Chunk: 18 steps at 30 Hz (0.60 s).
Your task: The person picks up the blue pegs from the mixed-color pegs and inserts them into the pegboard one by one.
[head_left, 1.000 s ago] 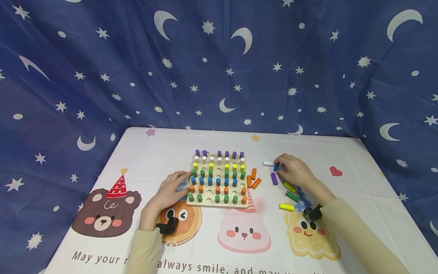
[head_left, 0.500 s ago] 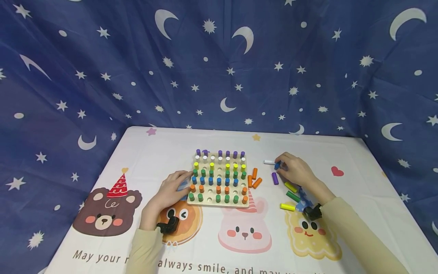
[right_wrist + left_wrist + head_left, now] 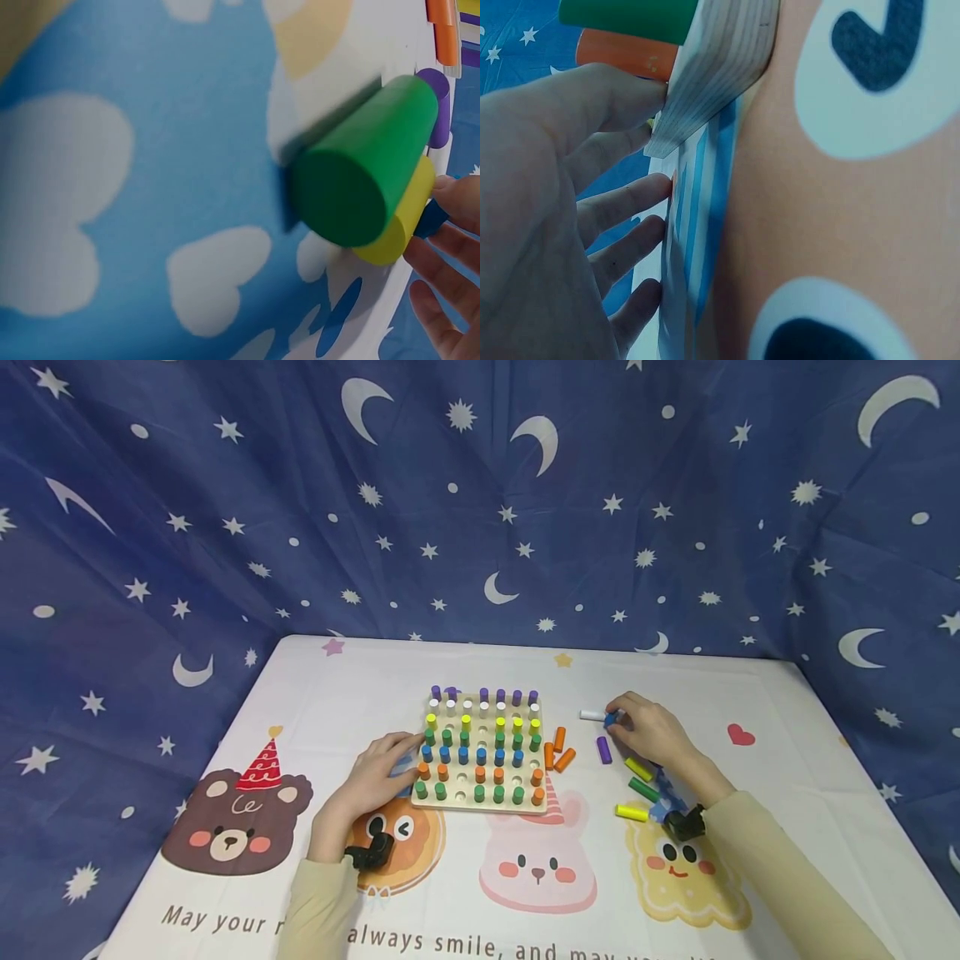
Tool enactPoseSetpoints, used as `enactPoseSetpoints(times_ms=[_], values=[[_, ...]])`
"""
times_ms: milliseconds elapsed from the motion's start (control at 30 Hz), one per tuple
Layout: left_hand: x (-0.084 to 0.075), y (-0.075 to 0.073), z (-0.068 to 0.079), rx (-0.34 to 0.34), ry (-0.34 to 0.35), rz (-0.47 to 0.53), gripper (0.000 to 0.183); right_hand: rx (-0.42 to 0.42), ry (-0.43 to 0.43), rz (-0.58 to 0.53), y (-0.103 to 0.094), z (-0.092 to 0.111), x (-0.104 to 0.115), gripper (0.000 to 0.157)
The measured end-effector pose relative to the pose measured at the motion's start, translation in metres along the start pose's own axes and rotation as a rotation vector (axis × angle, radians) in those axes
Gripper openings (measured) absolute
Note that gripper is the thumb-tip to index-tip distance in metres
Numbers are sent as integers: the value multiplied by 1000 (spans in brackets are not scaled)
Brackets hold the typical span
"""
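A wooden pegboard lies on the table, with rows of purple, white, yellow, green, blue and orange pegs upright in its holes. My left hand rests at its left edge; in the left wrist view the thumb touches the board's side and the other fingers stretch out, spread. To the right of the board, my right hand pinches a blue peg between thumb and fingers. Beside that peg lies a white peg. Much of the blue peg is hidden behind a yellow peg and the fingers in the right wrist view.
Three orange pegs lie by the board's right edge. A purple peg, a green peg and two yellow pegs lie loose near the right forearm. A blue star-patterned curtain hangs behind the table.
My right hand has shifted slightly to the right with the blue peg, which now shows a little apart from the white peg's end. The left hand stays at the board.
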<state>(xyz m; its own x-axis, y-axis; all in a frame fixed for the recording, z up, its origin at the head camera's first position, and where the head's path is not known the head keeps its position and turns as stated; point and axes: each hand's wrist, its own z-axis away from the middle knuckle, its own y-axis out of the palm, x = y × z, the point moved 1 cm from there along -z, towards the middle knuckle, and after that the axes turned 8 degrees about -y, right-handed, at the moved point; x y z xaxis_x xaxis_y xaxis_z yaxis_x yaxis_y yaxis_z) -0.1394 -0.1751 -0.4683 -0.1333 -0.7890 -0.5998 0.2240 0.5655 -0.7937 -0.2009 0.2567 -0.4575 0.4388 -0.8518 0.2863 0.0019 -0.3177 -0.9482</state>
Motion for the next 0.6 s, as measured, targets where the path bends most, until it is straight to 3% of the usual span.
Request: enactPoseSetpoints(times_ms=[600], values=[[-1,0,0,-5,1,-11,55,-17,59,-39,-2,8,-2,28]])
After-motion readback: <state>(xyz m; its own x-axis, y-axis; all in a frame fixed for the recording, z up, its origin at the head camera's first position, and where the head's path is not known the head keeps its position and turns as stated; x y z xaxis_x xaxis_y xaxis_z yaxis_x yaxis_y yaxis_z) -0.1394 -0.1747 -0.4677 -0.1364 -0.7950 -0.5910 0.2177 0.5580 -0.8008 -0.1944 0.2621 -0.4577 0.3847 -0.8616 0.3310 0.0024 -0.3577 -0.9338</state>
